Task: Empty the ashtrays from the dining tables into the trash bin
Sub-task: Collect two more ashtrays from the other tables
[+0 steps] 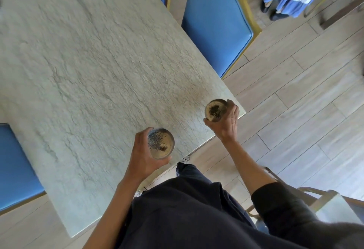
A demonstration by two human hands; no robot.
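I carry two ashtrays: my left hand (144, 151) fingers curl around one ashtray (161, 144), my right hand (226, 122) fingers grip the other ashtray (215, 110), both above the tabletop (88, 61).

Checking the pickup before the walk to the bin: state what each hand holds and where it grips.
The left hand grips one ashtray around its side wall. The right hand grips a second ashtray the same way.
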